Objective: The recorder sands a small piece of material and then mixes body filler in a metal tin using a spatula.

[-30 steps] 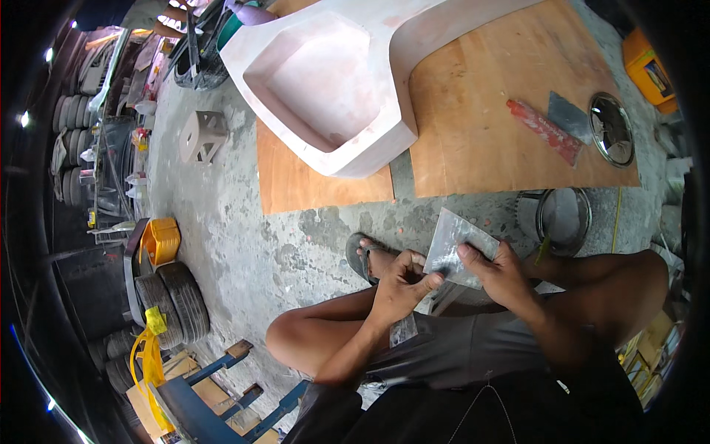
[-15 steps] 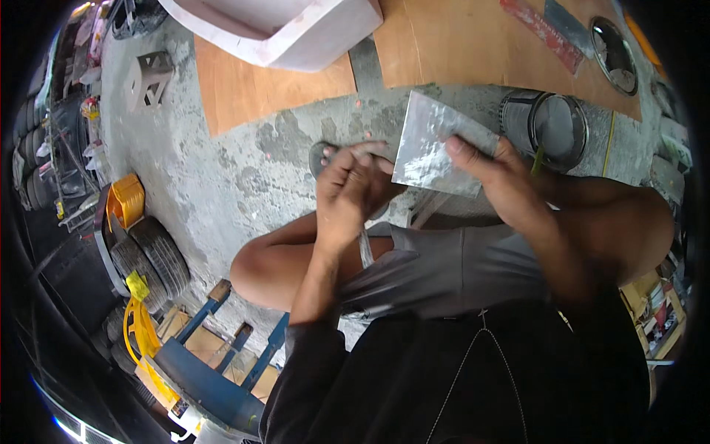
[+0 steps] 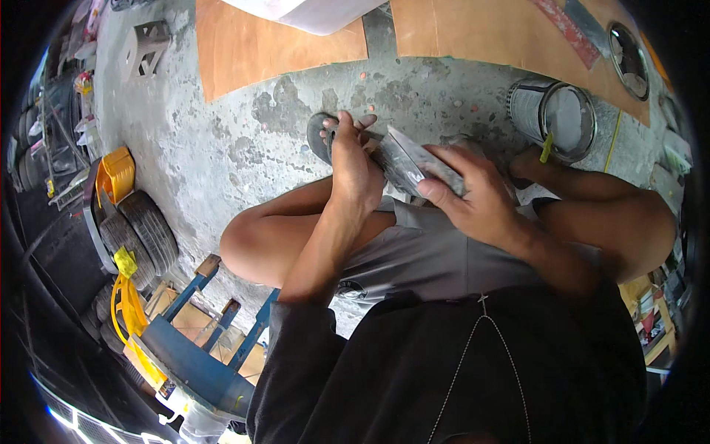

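Observation:
My right hand (image 3: 477,194) is closed around a flat, grey, smeared metal plate (image 3: 421,164), thumb on its near face and fingers behind. The plate is tilted so that its face looks narrow. My left hand (image 3: 353,163) is beside the plate's left end, close to or touching it. Its visible fingers are stretched and apart; the palm side is partly hidden, and I cannot make out anything held there. Just beyond the left hand shows a dark sandal (image 3: 318,139) on a foot.
An open can (image 3: 526,107) of pale paste, with a green stick at its rim, lies beyond my right knee. Brown boards (image 3: 281,55) and a pale moulded piece (image 3: 318,13) lie ahead. Tyres (image 3: 151,229) and a blue frame (image 3: 196,362) stand at left.
The plate has tipped from a broad shiny face to a narrow slant and moved left and down, close to my left hand. My left fingers have spread from a curled pose.

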Motion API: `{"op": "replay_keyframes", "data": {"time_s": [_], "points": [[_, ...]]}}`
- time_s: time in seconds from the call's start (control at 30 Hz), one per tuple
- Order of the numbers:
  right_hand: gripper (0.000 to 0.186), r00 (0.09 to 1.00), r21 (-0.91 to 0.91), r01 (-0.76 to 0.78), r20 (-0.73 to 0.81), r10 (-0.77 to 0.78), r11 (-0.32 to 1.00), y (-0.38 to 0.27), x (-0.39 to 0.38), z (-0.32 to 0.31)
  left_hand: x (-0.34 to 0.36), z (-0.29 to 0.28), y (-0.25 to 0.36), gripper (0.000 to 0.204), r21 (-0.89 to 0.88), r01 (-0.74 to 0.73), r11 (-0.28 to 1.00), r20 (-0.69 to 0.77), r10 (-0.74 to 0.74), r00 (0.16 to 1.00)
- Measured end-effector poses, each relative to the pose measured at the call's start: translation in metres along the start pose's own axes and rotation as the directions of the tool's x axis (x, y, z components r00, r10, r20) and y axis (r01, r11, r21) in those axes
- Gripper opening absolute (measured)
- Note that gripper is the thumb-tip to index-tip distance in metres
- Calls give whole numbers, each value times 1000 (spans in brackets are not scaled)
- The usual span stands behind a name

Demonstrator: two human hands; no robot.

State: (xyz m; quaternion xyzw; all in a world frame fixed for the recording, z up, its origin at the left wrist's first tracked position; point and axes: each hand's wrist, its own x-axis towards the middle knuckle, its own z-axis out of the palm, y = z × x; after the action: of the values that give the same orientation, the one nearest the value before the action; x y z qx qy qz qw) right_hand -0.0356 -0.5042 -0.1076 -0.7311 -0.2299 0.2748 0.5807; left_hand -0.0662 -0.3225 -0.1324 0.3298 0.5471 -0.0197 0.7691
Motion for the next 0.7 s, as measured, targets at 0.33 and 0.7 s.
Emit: {"op": "replay_keyframes", "data": {"time_s": [0.33,0.7], "points": [[38,937,142,-225,-240,254,964,52,21,-6,-14,-12,11,53,66,-221,973,431,172,886],[48,945,301,-252,-130,302,920,29,23,2,-41,-6,-23,47,623,-772,124,708,331,624]]}}
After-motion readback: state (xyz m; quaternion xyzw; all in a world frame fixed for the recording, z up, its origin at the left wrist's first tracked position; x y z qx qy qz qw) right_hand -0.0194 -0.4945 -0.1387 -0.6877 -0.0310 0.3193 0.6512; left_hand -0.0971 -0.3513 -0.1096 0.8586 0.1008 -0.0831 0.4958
